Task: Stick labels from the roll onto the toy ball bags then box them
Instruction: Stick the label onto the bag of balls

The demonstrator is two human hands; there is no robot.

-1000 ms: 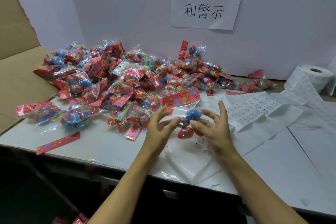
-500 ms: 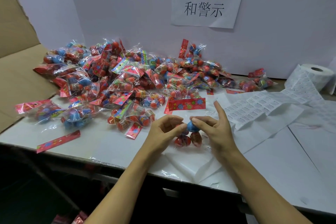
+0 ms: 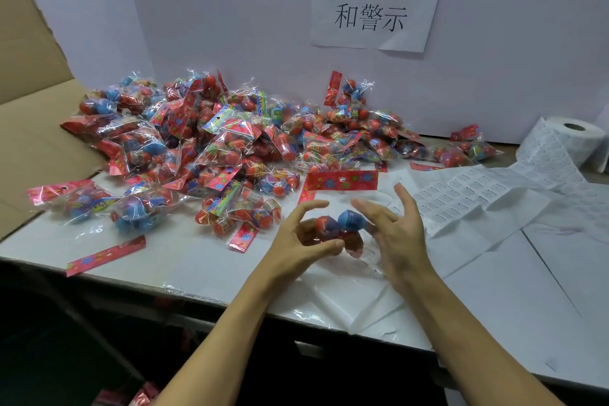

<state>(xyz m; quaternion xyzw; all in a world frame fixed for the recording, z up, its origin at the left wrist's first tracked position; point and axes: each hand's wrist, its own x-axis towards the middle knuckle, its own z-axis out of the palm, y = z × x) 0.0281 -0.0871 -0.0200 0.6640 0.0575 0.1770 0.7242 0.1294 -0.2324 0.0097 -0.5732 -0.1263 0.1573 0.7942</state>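
Fingers (image 3: 326, 245) of left hand (image 3: 298, 241) curl around the clear toy ball bag (image 3: 342, 227), thumb under, index arched over the top; grip reads as a hold on the bag's left side. Right hand (image 3: 400, 237) sits just right of the bag, fingers spread and mostly straight, palm facing the bag; lower fingers seem to touch it, cannot tell if any of them pinch. Bag held just above the tabletop (image 3: 197, 260), near the front edge, middle of view. Inside it: blue ball on the right, red balls left and below. Its red flowered header card (image 3: 342, 181) stands up behind the hands.

Big pile of similar bags (image 3: 204, 148) covers the back left of the tabletop, red and blue balls, red header cards. Two more bags (image 3: 468, 152) lie apart at back right. Loose red card strip (image 3: 105, 255) near the front left edge. Label roll (image 3: 575, 138) at far right against the wall, its strip of labels (image 3: 461, 198) unrolled across the tabletop toward the right hand. Crumpled white backing paper (image 3: 349, 293) under and in front of the hands. Brown cardboard flap (image 3: 29, 128) at far left. White wall behind carries a paper sign (image 3: 379, 0) with Chinese characters, taped at its top edge.
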